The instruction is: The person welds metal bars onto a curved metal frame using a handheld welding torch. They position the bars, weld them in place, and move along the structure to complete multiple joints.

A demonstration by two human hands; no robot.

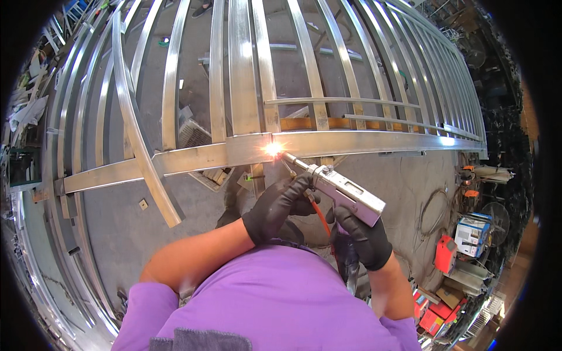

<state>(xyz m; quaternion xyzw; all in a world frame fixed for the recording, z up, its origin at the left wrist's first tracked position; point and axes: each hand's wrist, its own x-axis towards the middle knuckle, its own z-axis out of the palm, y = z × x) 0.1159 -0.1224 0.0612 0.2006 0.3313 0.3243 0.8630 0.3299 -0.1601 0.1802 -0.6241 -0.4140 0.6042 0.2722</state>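
Note:
A silver handheld welding gun (351, 196) points up and to the left, and a bright spark (273, 149) glows at its tip. The spark sits on the near rail (374, 140) of a large metal frame, where a wide upright bar (243, 76) meets it. My right hand (366, 237), in a black glove, is closed round the gun's rear grip. Close to the nozzle, my black-gloved left hand (278, 205) steadies the front of the gun, its fingers curled. An orange tube (321, 215) runs down between my hands.
A loose curved bar (137, 126) lies across the frame at left, its end jutting toward me. Thin strips (345, 101) rest over the bars at right. Beyond the frame's right end are a cable (430, 207), a red case (445, 254) and a fan (496, 222).

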